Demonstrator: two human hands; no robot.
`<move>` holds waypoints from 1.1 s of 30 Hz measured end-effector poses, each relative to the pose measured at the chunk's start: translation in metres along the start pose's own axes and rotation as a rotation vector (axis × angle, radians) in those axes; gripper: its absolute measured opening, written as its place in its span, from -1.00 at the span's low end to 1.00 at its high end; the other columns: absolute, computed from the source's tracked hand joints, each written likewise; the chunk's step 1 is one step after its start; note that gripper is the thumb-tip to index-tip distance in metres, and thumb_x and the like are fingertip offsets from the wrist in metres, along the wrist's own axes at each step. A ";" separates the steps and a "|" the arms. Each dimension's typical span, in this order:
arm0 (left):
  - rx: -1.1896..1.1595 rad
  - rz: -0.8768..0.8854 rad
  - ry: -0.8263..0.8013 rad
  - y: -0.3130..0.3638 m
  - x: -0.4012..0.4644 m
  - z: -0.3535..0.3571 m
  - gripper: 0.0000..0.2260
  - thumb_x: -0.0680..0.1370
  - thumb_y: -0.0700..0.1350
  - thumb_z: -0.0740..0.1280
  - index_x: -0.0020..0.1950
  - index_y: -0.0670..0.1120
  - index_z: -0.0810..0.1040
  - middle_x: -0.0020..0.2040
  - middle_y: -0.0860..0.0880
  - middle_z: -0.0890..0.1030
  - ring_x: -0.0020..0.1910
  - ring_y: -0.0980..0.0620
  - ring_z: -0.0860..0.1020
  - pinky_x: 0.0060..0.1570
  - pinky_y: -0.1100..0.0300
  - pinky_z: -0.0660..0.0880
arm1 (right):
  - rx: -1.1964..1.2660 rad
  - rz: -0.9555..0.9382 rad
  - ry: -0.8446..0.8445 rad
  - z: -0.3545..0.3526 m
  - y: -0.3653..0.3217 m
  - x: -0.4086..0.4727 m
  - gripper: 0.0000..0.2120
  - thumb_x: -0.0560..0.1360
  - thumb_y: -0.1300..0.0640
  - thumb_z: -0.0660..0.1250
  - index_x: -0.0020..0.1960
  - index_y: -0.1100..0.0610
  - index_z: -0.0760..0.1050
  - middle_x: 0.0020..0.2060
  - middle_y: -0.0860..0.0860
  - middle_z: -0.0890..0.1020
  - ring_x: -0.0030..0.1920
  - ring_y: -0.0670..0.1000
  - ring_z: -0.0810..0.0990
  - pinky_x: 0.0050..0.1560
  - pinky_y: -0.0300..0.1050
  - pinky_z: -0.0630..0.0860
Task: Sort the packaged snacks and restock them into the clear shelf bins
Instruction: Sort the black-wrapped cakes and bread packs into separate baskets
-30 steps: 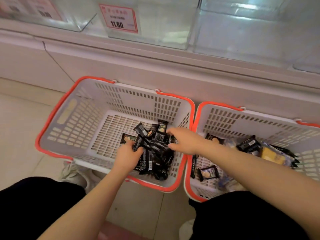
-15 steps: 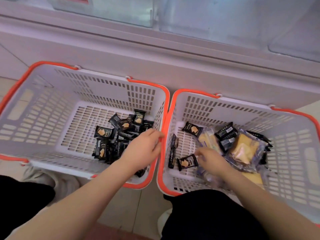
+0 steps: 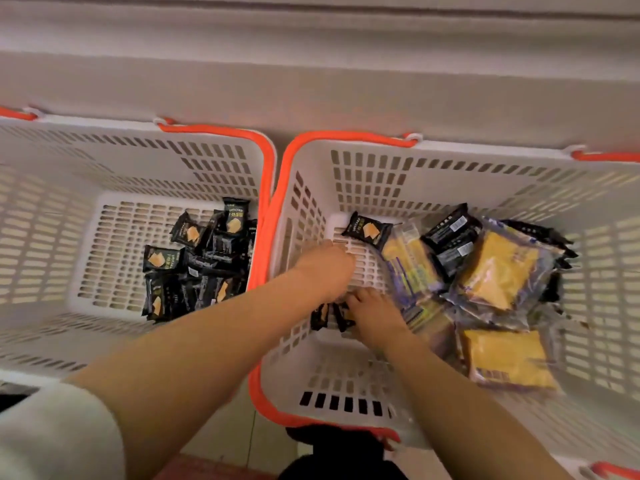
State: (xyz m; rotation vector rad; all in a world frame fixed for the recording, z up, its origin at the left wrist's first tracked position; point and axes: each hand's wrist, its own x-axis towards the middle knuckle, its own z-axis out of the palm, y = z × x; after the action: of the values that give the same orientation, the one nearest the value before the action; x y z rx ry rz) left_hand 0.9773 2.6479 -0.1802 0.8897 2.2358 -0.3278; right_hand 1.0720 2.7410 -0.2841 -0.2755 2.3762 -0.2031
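Pale tiled floor [image 3: 221,441] runs under two white slotted baskets with orange rims, set side by side against the base of a light shelf unit [image 3: 311,81] on the far side of the hands. Both hands are down inside the right basket [image 3: 346,389], close together near its left wall. The left hand [image 3: 327,268] reaches across the touching orange rims, palm down over the basket floor; its fingertips are hidden, so I cannot tell whether it grips anything. The right hand [image 3: 372,315] lies just beside it, on the near side, fingers curled over a few small black snack packets [image 3: 329,315] that poke out from under both hands; the grip itself is blurred.

Beyond the left hand, one black cracker packet [image 3: 367,230] lies alone on the basket floor. To the right of both hands sits a heap of clear-wrapped yellow snack packs [image 3: 498,268] mixed with more black packets [image 3: 450,237], and another yellow pack [image 3: 505,358] lies just right of the right forearm.

Left of the left forearm, the left basket [image 3: 52,216] holds a pile of black cracker packets [image 3: 204,261] crowded against its right wall. A white sleeve [image 3: 59,431] shows at the near left corner.
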 end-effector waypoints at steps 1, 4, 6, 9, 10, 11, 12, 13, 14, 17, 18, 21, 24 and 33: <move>0.028 0.006 -0.043 0.002 0.009 0.003 -0.70 0.55 -0.20 0.18 0.28 -0.18 0.39 0.24 -0.17 0.44 0.22 -0.15 0.39 0.15 -0.04 0.42 | -0.049 -0.021 0.008 0.001 0.001 0.003 -0.53 0.52 0.17 0.22 0.41 0.17 0.23 0.36 0.15 0.30 0.36 0.19 0.25 0.32 0.04 0.24; 0.111 0.003 -0.083 0.005 0.027 0.018 -0.70 0.57 -0.22 0.15 0.30 -0.18 0.39 0.25 -0.16 0.42 0.22 -0.14 0.39 0.08 0.01 0.39 | -0.158 -0.096 0.021 -0.002 0.004 0.012 -0.54 0.53 0.21 0.18 0.41 0.19 0.23 0.36 0.18 0.31 0.36 0.20 0.25 0.31 0.04 0.23; 0.217 0.014 -0.082 0.006 0.035 0.030 -0.68 0.58 -0.20 0.13 0.33 -0.19 0.37 0.29 -0.16 0.40 0.27 -0.14 0.34 0.19 0.02 0.31 | -0.134 -0.103 0.023 -0.007 0.008 0.013 -0.56 0.51 0.22 0.20 0.38 0.20 0.25 0.32 0.18 0.35 0.32 0.19 0.30 0.26 0.03 0.27; 0.367 0.048 -0.077 0.009 0.046 0.049 -0.64 0.57 -0.18 0.14 0.37 -0.23 0.30 0.31 -0.18 0.37 0.29 -0.15 0.29 0.27 0.04 0.21 | 0.046 -0.006 0.111 -0.021 0.023 0.008 -0.61 0.48 0.07 0.25 0.25 0.18 0.30 0.22 0.15 0.41 0.24 0.16 0.37 0.19 0.01 0.32; 0.379 0.035 -0.067 0.009 0.049 0.052 -0.62 0.57 -0.18 0.14 0.38 -0.24 0.27 0.31 -0.18 0.36 0.29 -0.15 0.29 0.27 0.04 0.21 | 0.102 0.045 0.158 -0.028 0.029 0.006 -0.59 0.47 0.00 0.26 0.23 0.17 0.31 0.20 0.14 0.42 0.23 0.16 0.38 0.19 0.02 0.33; 0.385 0.008 -0.061 0.009 0.051 0.054 -0.60 0.57 -0.18 0.13 0.39 -0.25 0.24 0.31 -0.18 0.36 0.28 -0.15 0.29 0.27 0.05 0.22 | 0.130 0.091 0.221 -0.035 0.037 0.004 -0.58 0.46 -0.04 0.25 0.22 0.17 0.32 0.19 0.14 0.43 0.22 0.16 0.39 0.18 0.02 0.34; 0.390 -0.023 -0.064 0.009 0.053 0.054 -0.59 0.57 -0.17 0.12 0.40 -0.26 0.22 0.32 -0.18 0.35 0.28 -0.14 0.30 0.25 0.06 0.23 | 0.122 0.120 0.291 -0.041 0.043 0.003 -0.58 0.46 -0.06 0.23 0.21 0.16 0.34 0.17 0.14 0.44 0.21 0.16 0.39 0.17 0.03 0.35; 0.394 -0.050 -0.076 0.009 0.054 0.054 -0.59 0.57 -0.17 0.13 0.40 -0.26 0.21 0.31 -0.18 0.36 0.27 -0.14 0.31 0.24 0.06 0.24 | 0.088 0.129 0.355 -0.048 0.049 0.003 -0.59 0.46 -0.06 0.22 0.20 0.16 0.35 0.16 0.13 0.45 0.20 0.16 0.40 0.16 0.04 0.35; 0.397 -0.061 -0.089 0.008 0.056 0.054 -0.58 0.57 -0.18 0.14 0.40 -0.27 0.21 0.31 -0.18 0.37 0.26 -0.14 0.32 0.22 0.06 0.25 | 0.051 0.127 0.402 -0.053 0.054 0.004 -0.60 0.47 -0.05 0.22 0.20 0.17 0.35 0.15 0.13 0.45 0.20 0.16 0.40 0.16 0.04 0.35; 0.402 -0.012 -0.106 0.008 0.056 0.051 -0.58 0.55 -0.20 0.19 0.39 -0.29 0.24 0.29 -0.18 0.40 0.25 -0.14 0.33 0.22 0.06 0.25 | 0.002 0.100 0.438 -0.067 0.062 0.018 -0.58 0.48 0.05 0.25 0.27 0.22 0.34 0.25 0.16 0.39 0.25 0.18 0.34 0.25 0.06 0.29; 0.399 0.023 -0.101 0.008 0.054 0.048 -0.58 0.54 -0.22 0.21 0.38 -0.29 0.26 0.28 -0.19 0.40 0.25 -0.15 0.32 0.22 0.05 0.26 | -0.004 0.091 0.426 -0.070 0.062 0.024 -0.57 0.49 0.11 0.25 0.30 0.25 0.31 0.31 0.18 0.34 0.30 0.18 0.31 0.29 0.06 0.26; 0.382 0.146 -0.090 0.010 0.044 0.042 -0.59 0.52 -0.21 0.25 0.36 -0.24 0.32 0.28 -0.19 0.40 0.25 -0.15 0.32 0.21 0.04 0.27 | -0.023 0.095 0.360 -0.071 0.056 0.046 -0.47 0.45 0.34 0.21 0.41 0.29 0.18 0.41 0.22 0.23 0.39 0.20 0.22 0.40 0.04 0.16; 0.376 0.305 -0.125 0.013 0.036 0.044 -0.59 0.52 -0.15 0.27 0.36 -0.18 0.34 0.31 -0.15 0.39 0.26 -0.12 0.34 0.23 0.07 0.28 | -0.044 0.132 0.287 -0.063 0.052 0.060 -0.41 0.44 0.35 0.19 0.44 0.30 0.09 0.37 0.23 0.30 0.36 0.19 0.26 0.38 0.00 0.15; 0.480 0.396 -0.416 0.011 0.044 0.065 -0.50 0.58 -0.11 0.26 0.48 -0.12 0.20 0.48 -0.11 0.21 0.42 -0.09 0.22 0.40 0.00 0.23 | 0.504 0.151 0.484 -0.068 0.051 0.022 -0.57 0.48 0.11 0.29 0.29 0.21 0.33 0.12 0.17 0.50 0.10 0.15 0.45 -0.02 -0.08 0.36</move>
State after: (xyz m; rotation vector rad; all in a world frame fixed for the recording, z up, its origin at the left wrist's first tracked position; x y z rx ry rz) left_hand 0.9953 2.6481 -0.2571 1.3454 1.5771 -0.7983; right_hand 1.0023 2.7896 -0.2600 0.2184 2.6923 -0.8613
